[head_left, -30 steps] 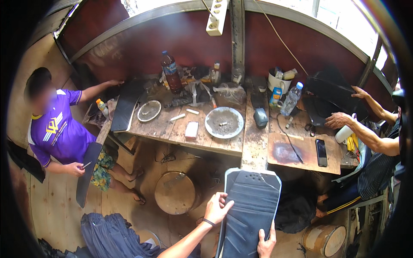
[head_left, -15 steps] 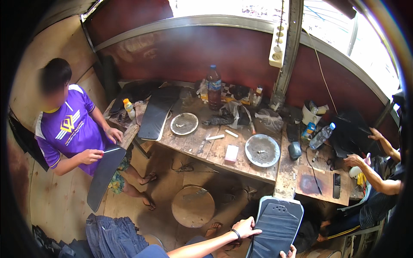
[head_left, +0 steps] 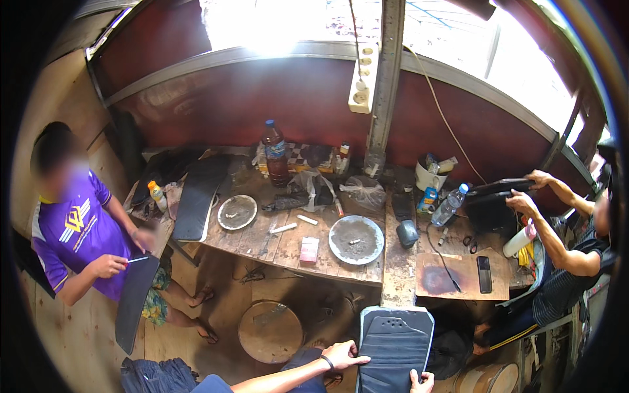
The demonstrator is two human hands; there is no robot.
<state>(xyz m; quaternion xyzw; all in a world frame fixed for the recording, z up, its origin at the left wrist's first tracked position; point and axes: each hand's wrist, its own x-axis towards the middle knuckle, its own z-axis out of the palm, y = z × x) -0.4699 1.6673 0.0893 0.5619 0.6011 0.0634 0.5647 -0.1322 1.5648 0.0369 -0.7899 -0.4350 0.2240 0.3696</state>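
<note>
A black padded panel [head_left: 396, 350] with crosswise ridges, a row of small holes near its far end and a pale rim is held tilted at the near end of the workbench. My left hand [head_left: 344, 355], with a black band at the wrist, grips its left edge, fingertips over the surface. My right hand [head_left: 421, 382] clasps the right edge lower down, thumb on top; the picture's lower edge cuts off part of it. The fingers under the panel are hidden.
The wooden workbench [head_left: 272, 252] carries a round ash-filled tray [head_left: 341, 252], a white box [head_left: 309, 250], bottles and a phone [head_left: 484, 274]. A person in purple [head_left: 75, 216] holds a dark panel at left; another person [head_left: 563, 262] works at right. A round stool [head_left: 270, 332] stands below.
My view has shifted rightward, so the bench appears further left. Both hands still hold the panel, now more upright in the picture. The co-worker at right has raised a dark panel off the bench.
</note>
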